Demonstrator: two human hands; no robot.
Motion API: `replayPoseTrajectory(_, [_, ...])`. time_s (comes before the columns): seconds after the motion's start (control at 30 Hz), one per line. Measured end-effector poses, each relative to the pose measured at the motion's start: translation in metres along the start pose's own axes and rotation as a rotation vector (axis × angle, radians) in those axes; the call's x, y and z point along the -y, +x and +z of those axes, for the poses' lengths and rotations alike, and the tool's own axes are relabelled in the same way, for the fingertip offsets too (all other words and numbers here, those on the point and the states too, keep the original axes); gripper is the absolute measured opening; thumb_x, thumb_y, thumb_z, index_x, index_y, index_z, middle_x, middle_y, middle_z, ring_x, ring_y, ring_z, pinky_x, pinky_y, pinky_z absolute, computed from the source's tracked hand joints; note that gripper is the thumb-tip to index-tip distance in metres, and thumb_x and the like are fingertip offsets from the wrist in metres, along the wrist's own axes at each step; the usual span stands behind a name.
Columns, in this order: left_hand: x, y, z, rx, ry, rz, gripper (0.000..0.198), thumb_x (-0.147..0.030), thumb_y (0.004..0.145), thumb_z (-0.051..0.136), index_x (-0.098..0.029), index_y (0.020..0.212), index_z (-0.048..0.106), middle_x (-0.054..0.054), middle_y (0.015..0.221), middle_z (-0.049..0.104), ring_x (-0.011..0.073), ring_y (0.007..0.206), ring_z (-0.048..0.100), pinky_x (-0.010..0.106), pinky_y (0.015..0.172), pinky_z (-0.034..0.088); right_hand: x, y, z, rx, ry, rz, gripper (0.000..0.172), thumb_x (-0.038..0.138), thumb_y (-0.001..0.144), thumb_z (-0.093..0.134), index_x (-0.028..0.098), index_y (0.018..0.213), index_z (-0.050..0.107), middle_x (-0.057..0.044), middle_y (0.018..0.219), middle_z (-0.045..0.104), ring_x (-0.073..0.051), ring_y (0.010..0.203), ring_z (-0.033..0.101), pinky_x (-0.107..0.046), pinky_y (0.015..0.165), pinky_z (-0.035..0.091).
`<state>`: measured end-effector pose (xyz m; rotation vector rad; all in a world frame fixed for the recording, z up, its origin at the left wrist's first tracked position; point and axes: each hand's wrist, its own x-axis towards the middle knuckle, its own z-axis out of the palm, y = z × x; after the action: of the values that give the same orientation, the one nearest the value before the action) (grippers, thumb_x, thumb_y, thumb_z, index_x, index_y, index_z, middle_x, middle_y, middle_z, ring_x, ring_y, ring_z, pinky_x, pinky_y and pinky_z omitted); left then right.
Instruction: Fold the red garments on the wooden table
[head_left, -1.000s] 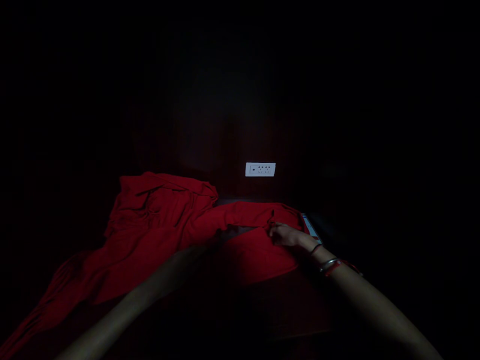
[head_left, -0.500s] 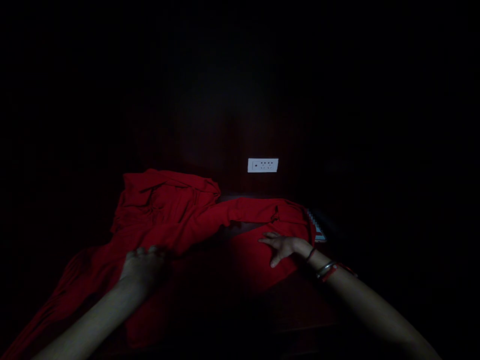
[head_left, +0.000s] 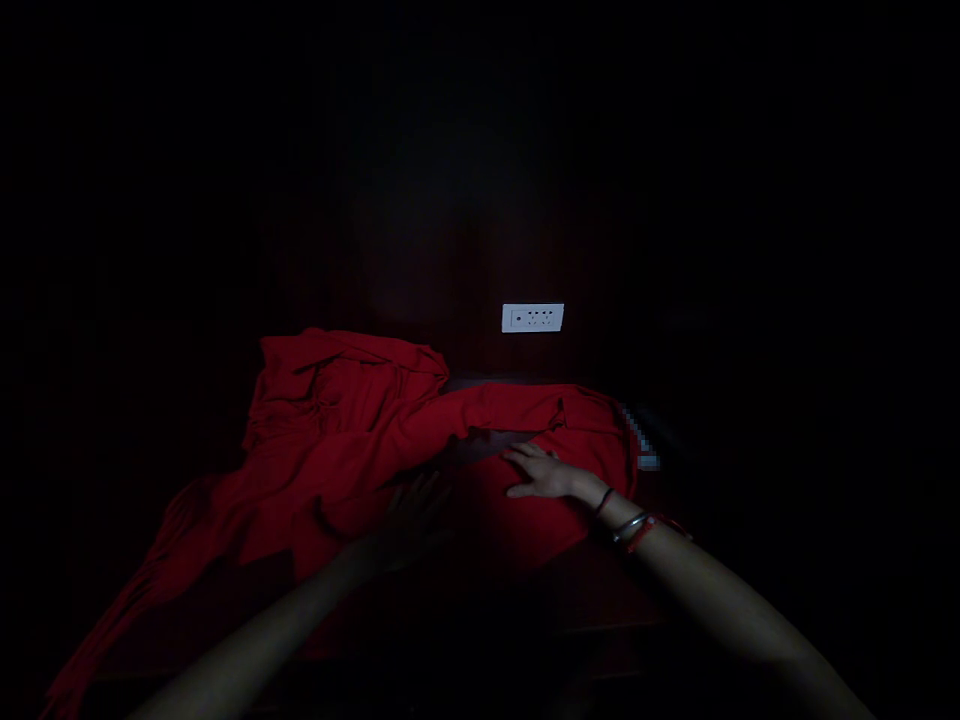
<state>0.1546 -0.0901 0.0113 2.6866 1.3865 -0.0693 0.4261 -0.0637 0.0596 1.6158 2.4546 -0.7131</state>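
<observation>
Left hand (head_left: 412,512) slid right across red cloth (head_left: 337,440); dark room, white socket (head_left: 532,317).

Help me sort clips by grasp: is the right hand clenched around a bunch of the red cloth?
No, the right hand lies flat on the red cloth with its fingers stretched out.

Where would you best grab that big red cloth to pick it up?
Probably the folded edge of the crumpled red fabric cloth just beyond the right hand. It forms a raised ridge across the middle, so fingers coming from the near side could pinch it; the flat parts offer less.
</observation>
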Motion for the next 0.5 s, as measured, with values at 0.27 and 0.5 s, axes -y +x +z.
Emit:
replayPoseTrajectory(0.27, [0.021,-0.014,0.006,-0.178,0.062,0.019,0.055,-0.049,0.083,0.032,-0.021,0.131,0.032,0.010,0.141,0.021,0.0264,0.128,0.019,0.046,0.102,0.017,-0.013,-0.004,0.017,0.044,-0.084,0.096,0.084,0.070,0.070,0.034,0.027,0.138,0.008,-0.006,0.144,-0.003,-0.037,0.127,-0.009,-0.065,0.093,-0.001])
replayPoseTrajectory(0.5, [0.036,-0.029,-0.020,-0.177,-0.004,-0.174,0.047,-0.031,0.079,0.043,-0.017,0.125,0.041,0.014,0.116,0.052,0.0262,0.102,0.051,0.040,0.086,0.038,0.016,0.002,0.002,-0.119,-0.155,0.028,0.071,0.052,0.073,0.050,0.018,0.132,0.031,-0.015,0.140,0.021,-0.035,0.127,0.014,-0.056,0.096,0.017])
